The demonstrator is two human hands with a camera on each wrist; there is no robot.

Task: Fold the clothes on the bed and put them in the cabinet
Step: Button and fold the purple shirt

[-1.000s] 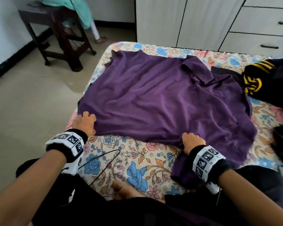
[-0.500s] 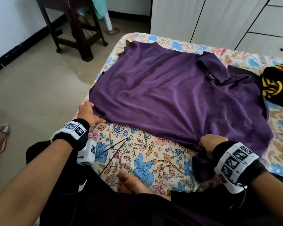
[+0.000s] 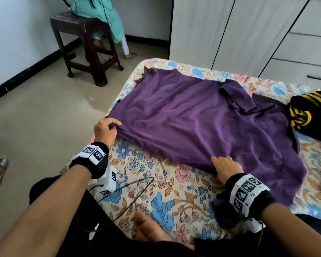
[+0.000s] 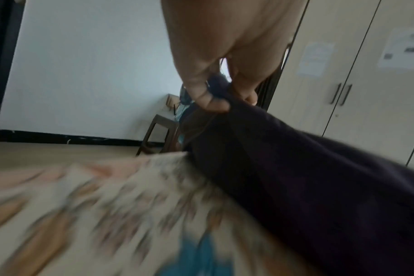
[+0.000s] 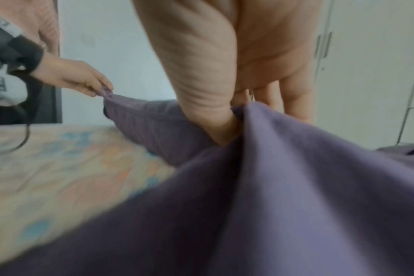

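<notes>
Both hands pinch our purple shirt's (image 3: 193, 115) near hem on the bed (image 3: 156, 182): left hand (image 3: 105, 129), right hand (image 3: 227, 168).

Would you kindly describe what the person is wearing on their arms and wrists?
Both forearms are bare, no sleeves. Each wrist has a black band with white square-patterned marker tiles. A white marker-covered box hangs under the left wrist, trailing a thin black cable.

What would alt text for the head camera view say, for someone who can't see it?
Two hands grip the near edge of a purple shirt spread on a floral bed: the left hand pinches its left corner, the right hand holds the hem. A black and yellow garment lies at right, white cabinets behind, a dark stool on the floor.
</notes>
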